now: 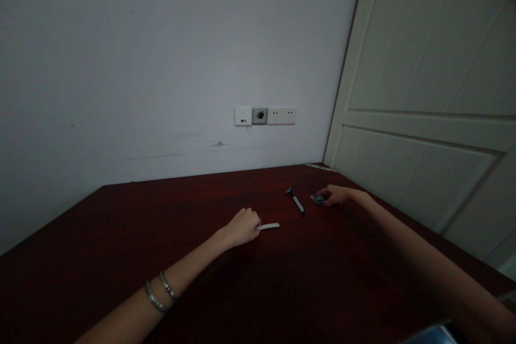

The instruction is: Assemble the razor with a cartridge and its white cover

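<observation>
My left hand [243,226] rests near the middle of the dark red tabletop with its fingers closed. Out of it, toward the right, sticks a slim white strip, perhaps a handle [269,226]; its other end is hidden in the fist. A razor [297,203] with a grey and black handle lies between the two hands, its head pointing to the back left. Farther right, my right hand [335,194] has its fingertips closed on a small clear and teal piece [318,200], too small to name, at table level.
Behind the dark red table [193,199] stands a pale wall with a row of sockets [281,115]. A white panelled door [419,118] borders the right side. Part of a bluish, shiny object [433,335] shows at the bottom right. A thin strip [320,167] lies in the back corner.
</observation>
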Motion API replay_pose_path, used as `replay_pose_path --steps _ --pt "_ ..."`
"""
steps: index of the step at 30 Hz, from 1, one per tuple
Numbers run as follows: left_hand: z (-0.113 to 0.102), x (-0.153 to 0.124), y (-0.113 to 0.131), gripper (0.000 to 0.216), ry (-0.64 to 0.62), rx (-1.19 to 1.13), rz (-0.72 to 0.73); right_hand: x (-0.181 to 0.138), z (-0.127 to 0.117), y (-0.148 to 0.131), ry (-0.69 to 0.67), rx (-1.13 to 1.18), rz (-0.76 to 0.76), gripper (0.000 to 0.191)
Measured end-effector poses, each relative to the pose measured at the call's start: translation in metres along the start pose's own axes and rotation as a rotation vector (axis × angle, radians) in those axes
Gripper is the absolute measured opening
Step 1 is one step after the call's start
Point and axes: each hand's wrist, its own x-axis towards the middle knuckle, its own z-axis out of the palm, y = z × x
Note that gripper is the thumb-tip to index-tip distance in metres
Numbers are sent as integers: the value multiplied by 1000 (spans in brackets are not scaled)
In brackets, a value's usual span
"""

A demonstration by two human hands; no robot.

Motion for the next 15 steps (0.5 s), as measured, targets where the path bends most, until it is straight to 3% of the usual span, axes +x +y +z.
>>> replay_pose_path --steps 3,8,11,15 --pt "-2 -2 2 14 5 27 15 2 -2 2 -197 57 -10 59" --pt "-8 -5 2 11 76 108 110 -5 -7 -20 15 -104 -95 61" --pt "-10 -4 1 12 139 171 174 -22 -1 -61 164 -115 -213 42" --pt "-11 -1 3 12 184 269 236 -59 20 -131 181 -46 -357 34"
